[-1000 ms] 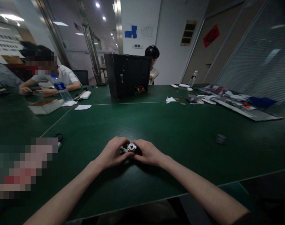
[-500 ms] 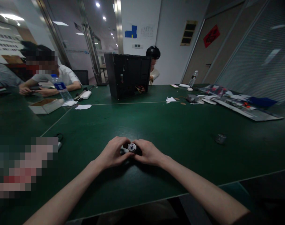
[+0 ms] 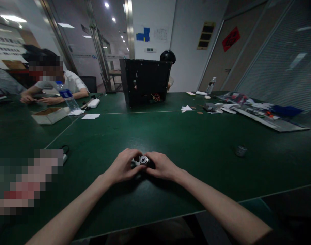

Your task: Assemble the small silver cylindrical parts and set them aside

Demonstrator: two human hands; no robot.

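A small cylindrical part like an electric motor point(image 3: 144, 160), with a round metal end face and a dark centre, stands low over the green table point(image 3: 106, 204) right in front of me. My left hand point(image 3: 123, 166) curls in from the left, its thumb and fingers closed on the metal end. From the right, my right hand point(image 3: 161, 165) wraps the darker side of the same part. Its lower half is hidden by my hands. Off to the right, a short grey metal cylinder point(image 3: 240, 150) sits on the tabletop.
Across the table a black metal case point(image 3: 147, 80) has loose wires at its base and a person point(image 3: 168, 57) behind it. Another person point(image 3: 73, 81) sits at left near a bottle point(image 3: 67, 98) and an open box point(image 3: 49, 116). Cluttered parts lie on a board point(image 3: 280, 126) at right.
The black case has shifted and turned somewhat to the right, and the person behind it is more hidden. My hands and the motor-like part have barely moved.
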